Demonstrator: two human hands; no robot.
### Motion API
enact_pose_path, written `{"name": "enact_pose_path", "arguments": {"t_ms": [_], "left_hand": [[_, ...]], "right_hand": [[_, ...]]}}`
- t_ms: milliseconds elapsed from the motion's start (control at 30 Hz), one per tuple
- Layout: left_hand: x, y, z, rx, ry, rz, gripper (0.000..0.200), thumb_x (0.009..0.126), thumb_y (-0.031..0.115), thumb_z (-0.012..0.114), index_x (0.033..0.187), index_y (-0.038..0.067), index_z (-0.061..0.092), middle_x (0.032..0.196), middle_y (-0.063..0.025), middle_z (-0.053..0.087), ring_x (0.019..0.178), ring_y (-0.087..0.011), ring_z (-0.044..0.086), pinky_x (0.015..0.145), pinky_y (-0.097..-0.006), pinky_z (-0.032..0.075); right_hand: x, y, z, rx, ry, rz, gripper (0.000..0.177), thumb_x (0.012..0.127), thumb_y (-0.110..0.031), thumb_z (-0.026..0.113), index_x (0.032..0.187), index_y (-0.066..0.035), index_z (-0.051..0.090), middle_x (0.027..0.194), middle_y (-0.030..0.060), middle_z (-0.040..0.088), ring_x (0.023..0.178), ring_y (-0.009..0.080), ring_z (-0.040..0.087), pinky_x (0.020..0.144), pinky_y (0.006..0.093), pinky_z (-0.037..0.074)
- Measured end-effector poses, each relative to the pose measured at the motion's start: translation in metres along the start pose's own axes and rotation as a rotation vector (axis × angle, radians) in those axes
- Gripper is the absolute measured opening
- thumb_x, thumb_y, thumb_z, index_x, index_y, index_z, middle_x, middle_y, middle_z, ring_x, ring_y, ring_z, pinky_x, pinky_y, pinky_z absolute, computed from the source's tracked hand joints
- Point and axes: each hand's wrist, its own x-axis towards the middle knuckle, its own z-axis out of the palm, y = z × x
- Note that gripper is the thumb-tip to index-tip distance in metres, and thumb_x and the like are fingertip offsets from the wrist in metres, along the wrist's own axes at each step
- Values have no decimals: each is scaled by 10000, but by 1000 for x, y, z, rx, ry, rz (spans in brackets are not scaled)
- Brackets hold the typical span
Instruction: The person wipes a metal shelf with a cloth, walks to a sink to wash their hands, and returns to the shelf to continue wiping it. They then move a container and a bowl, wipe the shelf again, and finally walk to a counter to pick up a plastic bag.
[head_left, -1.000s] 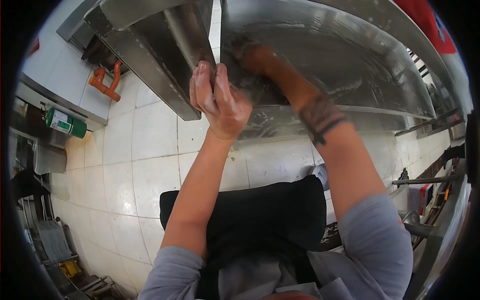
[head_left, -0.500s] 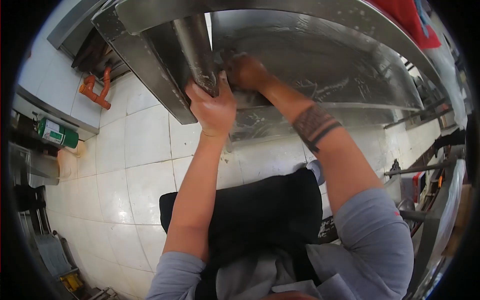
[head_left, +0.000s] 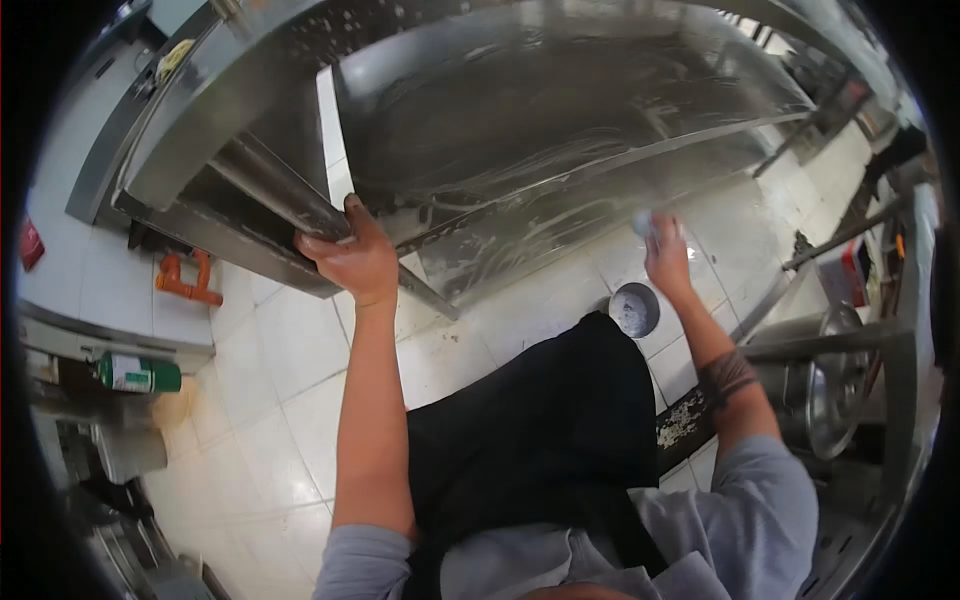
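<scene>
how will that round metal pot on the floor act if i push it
The pot should stay stiff, since its wall looks like metal. It may slide easily on the smooth, glossy tiles, though the pale, sudsy-looking contents could slosh.

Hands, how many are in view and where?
2. The left hand grips the metal pole under the steel frame. The right hand is out beside the round container, with a blurred pale thing at its fingertips.

The metal shelf (head_left: 560, 95) is glossy, the apron (head_left: 540, 420) matt.
</scene>
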Motion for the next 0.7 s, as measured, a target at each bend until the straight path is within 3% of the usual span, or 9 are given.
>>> {"name": "enact_pose_path", "arguments": {"t_ms": [67,133,200,300,367,500,567,600,700], "left_hand": [[-5,0,-1,100,-5,45,530,825,149,806,1157,-106,481,1036,-252,614,954,-425,650,834,-471,505],[-5,-8,4,130,58,113,512,815,142,804,1137,-87,479,1030,-225,628,946,-418,653,840,-472,501],[-4,1,2,198,0,109,535,847,109,773,1166,-119,409,1011,-281,592,904,-454,643,818,-489,491],[-1,4,2,232,5,91,525,849,100,758,1169,-119,405,1003,-273,592,911,-447,641,826,-482,489],[-5,6,3,203,4,121,522,850,96,750,1173,-120,401,999,-271,592,910,-442,639,827,-478,488],[-4,13,0,117,-39,-50,563,853,117,751,1195,-135,381,1060,-292,559,963,-441,612,866,-485,474],[-5,15,-5,2,-61,-185,582,852,142,760,1193,-147,388,1137,-320,534,1027,-454,595,897,-502,462],[-9,10,-6,37,-99,-85,586,873,129,744,1212,-143,351,1099,-319,532,981,-450,593,873,-485,466],[-17,11,-16,54,-165,-8,584,909,126,718,1231,-144,313,1069,-331,514,938,-456,584,846,-476,463]], "right_hand": [[-77,72,43,52,-207,206,299,817,14,619,1113,47,601,1047,285,621,1063,486,569,922,514,484],[-135,136,84,-120,-347,65,296,817,-29,618,1094,72,616,1021,285,647,1076,473,590,947,502,494],[-157,159,108,-327,-691,164,407,813,-52,617,1190,100,592,1224,280,607,1192,460,576,1026,499,478],[-188,169,150,-385,-794,501,571,858,-97,590,1380,112,494,1446,350,451,1378,478,427,1105,463,427],[-233,248,210,-615,-858,335,554,804,-145,661,1316,37,553,1327,297,563,1154,436,619,987,493,517],[-165,191,134,-478,-836,364,490,808,-131,642,1268,36,611,1107,267,682,1024,401,686,911,465,546],[-126,151,80,-27,-565,505,409,794,-107,629,1161,64,684,921,194,728,915,292,714,819,394,554],[-96,100,46,369,-499,866,357,775,-83,595,1069,72,727,946,140,728,861,207,682,783,327,525],[-22,9,18,829,-244,684,483,795,-56,565,1252,41,688,1117,121,716,983,171,650,892,275,494]]}}
